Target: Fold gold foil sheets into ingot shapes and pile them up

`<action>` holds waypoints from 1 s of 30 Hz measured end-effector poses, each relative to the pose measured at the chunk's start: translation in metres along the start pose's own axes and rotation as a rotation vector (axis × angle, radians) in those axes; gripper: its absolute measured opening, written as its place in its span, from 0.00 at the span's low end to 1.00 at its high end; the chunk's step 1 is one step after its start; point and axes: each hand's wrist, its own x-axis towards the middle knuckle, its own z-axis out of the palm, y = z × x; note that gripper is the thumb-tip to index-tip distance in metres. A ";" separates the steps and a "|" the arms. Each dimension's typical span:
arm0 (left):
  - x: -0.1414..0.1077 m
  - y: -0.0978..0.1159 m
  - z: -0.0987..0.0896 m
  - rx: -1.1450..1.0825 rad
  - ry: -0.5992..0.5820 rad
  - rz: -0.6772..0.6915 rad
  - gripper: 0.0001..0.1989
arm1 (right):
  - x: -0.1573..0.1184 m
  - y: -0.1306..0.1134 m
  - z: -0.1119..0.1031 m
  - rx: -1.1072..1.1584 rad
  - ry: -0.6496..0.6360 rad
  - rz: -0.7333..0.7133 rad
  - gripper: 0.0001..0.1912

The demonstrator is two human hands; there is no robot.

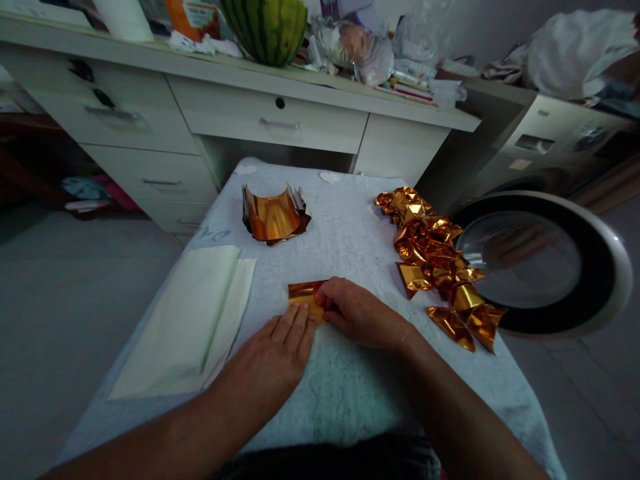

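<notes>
A small sheet of gold foil paper lies flat on the cloth-covered table in front of me. My left hand rests on its near edge, fingers stretched out and pressing down. At the sheet's right side my right hand has its fingers curled together in a pinch on the foil; the exact grip is partly hidden. Beyond them stands a curved stack of gold foil sheets. A pile of folded gold foil pieces runs along the table's right side.
White folded paper lies at the table's left. The pale tablecloth drapes over the edges. An open washing machine door juts in beside the right edge. Behind is a white desk with drawers, bearing a watermelon and clutter.
</notes>
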 end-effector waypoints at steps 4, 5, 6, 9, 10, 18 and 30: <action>-0.021 -0.003 -0.002 0.022 0.004 0.021 0.26 | 0.000 -0.001 0.005 -0.101 0.011 0.000 0.06; -0.024 -0.003 -0.003 0.022 0.007 0.013 0.26 | 0.000 -0.002 0.007 -0.138 0.016 0.005 0.06; -0.027 -0.004 -0.003 0.023 0.006 0.006 0.26 | 0.001 -0.003 0.009 -0.176 0.028 0.014 0.07; -0.026 -0.006 -0.005 0.022 -0.005 0.017 0.26 | 0.002 -0.006 0.015 -0.264 0.055 0.052 0.09; -0.024 -0.008 -0.007 0.021 -0.014 0.025 0.26 | 0.002 -0.007 0.015 -0.277 0.055 0.062 0.10; -0.004 -0.019 -0.016 -0.077 -0.105 0.036 0.21 | -0.009 0.002 -0.006 -0.202 0.025 0.193 0.16; 0.034 -0.029 -0.019 -0.355 -0.137 -0.118 0.07 | -0.018 0.026 -0.032 -0.059 -0.018 0.034 0.10</action>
